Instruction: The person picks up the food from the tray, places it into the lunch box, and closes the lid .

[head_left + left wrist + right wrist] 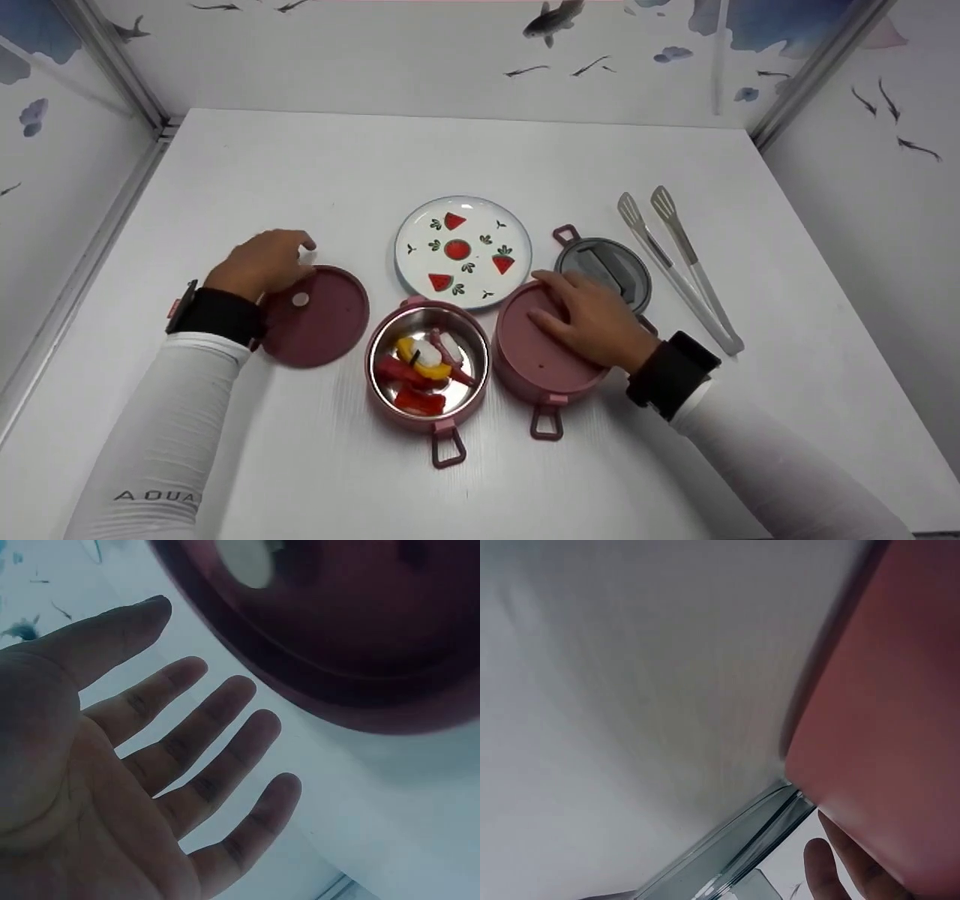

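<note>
In the head view my left hand (262, 262) is at the far edge of a dark red round lid (322, 330), which lies on the table with a pale round spot on it. The left wrist view shows that hand's fingers (225, 757) extended beside the lid, apart from it. My right hand (600, 322) rests over the lid (517, 337) of a covered pink pot (525, 386), thumb and forefinger spread. Whatever lies under its palm is hidden. Between the hands stands an uncovered pink pot (375, 390) holding red, yellow and white food-like pieces (424, 360).
A white plate (480, 217) with watermelon pictures lies behind the pots. A grey round container (637, 277) with a clear top and loop handles sits behind the covered pot. Metal tongs (686, 289) lie to the right. Printed panels (375, 60) wall the table.
</note>
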The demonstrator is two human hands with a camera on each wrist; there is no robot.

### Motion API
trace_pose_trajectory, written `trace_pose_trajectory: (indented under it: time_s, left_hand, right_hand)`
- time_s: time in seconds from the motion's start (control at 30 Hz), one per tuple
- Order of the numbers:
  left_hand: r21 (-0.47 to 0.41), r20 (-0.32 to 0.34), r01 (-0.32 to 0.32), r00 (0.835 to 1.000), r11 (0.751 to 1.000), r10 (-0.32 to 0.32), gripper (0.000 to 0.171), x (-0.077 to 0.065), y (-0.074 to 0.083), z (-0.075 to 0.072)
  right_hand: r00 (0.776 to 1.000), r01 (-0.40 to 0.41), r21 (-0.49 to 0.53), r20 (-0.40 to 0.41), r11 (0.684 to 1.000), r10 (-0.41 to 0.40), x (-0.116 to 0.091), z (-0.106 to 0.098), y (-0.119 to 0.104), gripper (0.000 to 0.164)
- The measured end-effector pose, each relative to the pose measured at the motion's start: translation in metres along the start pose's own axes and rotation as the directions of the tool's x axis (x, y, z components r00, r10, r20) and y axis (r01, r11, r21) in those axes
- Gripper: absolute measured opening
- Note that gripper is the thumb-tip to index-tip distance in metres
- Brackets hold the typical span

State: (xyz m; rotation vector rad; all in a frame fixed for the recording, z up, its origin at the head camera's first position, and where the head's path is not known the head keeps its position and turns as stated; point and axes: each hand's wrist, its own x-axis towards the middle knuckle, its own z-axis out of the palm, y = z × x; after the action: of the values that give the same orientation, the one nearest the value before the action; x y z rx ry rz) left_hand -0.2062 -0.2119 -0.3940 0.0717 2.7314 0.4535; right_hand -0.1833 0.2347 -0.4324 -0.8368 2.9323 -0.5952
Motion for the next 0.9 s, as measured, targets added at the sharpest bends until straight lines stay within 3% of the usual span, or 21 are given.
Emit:
trace_pose_trajectory:
  time_s: [0.17, 0.57, 0.73, 0.9]
  left_hand:
    - [0.032, -0.017, 0.006, 1.0, 0.999, -0.005, 0.038, -0.001, -0.01, 0.008]
    - [0.075, -0.072, -0.049, 0.996, 0.996, 0.055, 0.022, -0.004, -0.01, 0.014]
    - [-0.029, -0.028, -0.047, 0.999, 0.998, 0.046, 0.026, -0.009, -0.017, 0.007]
    - [-0.185, -0.019, -0.086, 0.996, 0.979, 0.084, 0.03, -0.015, -0.018, -0.003]
  right_hand:
    - [1.0, -0.003, -0.006, -0.01, 1.0, 0.003, -0.001, 0.0, 0.0, 0.062]
    - [1.0, 0.002, 0.006, -0.018, 1.0, -0.002, -0.001, 0.0, -0.001, 0.062]
    - [1.0, 0.0, 0.021, -0.027, 1.0, 0.001, -0.001, 0.0, 0.0, 0.063]
    - [1.0, -0.011, 0.056, -0.015, 0.998, 0.012, -0.001, 0.001, 0.002, 0.062]
